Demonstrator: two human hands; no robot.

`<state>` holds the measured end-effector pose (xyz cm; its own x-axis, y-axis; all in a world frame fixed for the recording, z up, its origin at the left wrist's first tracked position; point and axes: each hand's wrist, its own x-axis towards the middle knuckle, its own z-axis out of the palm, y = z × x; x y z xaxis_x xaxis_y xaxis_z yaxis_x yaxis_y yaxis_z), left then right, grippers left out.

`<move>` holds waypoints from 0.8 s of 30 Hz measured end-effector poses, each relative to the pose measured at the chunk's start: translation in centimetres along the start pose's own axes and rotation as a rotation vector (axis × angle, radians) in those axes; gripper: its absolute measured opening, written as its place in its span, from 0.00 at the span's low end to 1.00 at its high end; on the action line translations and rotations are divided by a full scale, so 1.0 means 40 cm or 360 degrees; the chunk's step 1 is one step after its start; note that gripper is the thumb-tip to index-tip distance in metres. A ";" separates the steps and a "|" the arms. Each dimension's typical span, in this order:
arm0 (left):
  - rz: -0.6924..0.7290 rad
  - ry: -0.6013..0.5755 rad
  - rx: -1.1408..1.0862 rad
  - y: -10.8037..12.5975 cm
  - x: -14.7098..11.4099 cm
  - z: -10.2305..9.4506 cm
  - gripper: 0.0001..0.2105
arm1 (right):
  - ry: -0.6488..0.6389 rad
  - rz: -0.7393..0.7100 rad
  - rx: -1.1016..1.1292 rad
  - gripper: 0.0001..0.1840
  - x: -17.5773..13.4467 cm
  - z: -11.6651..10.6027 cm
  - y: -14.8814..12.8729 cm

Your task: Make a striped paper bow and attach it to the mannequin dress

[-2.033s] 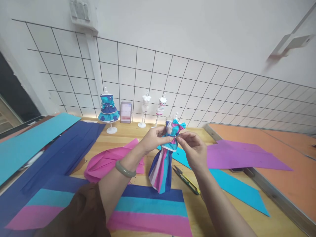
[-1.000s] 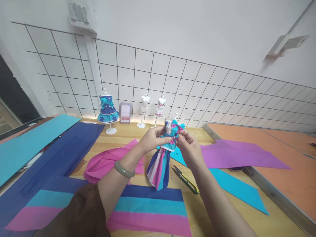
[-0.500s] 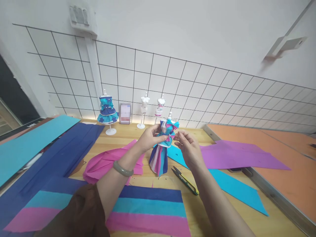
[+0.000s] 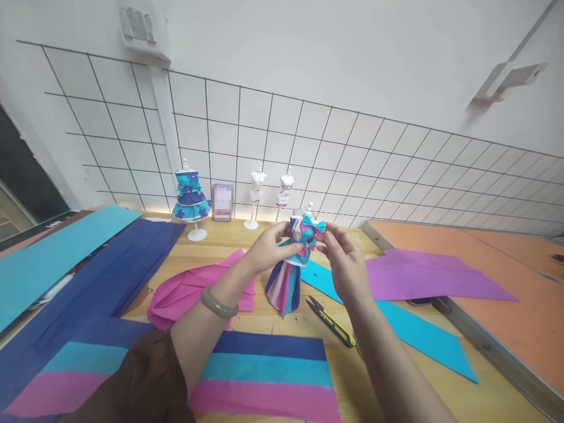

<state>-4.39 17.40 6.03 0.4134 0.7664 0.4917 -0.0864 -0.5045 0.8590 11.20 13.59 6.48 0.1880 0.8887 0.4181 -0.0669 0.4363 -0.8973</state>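
A miniature dress form wears a gown with a striped skirt in navy, pink, white and turquoise. It leans slightly to the right. My left hand is closed around its waist, thumb in front. A blue-and-pink bow sits at the chest, and a smaller bow lies at the waist near my left thumb. With its thumb and forefinger, my right hand pinches the right end of the chest bow; its other fingers are partly hidden. Yellow-handled thread snips lie on the table below.
Behind stand a dress form in a blue tiered dress, a bare white form and another small form. Pink paper, a striped sheet, purple sheet and turquoise strip cover parts of the table.
The top of the dress form has tipped to the right. My right hand has shifted slightly right and up, from beside the waist bow to the edge of the chest bow.
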 end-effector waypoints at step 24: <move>0.0056 -0.0056 0.0226 0.018 -0.009 0.030 0.15 | 0.0012 0.0041 0.0034 0.09 -0.008 0.015 -0.037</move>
<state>-3.50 16.26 6.31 0.4443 0.7341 0.5135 0.0270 -0.5839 0.8114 10.63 12.74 7.76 0.1933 0.8986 0.3938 -0.0928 0.4163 -0.9045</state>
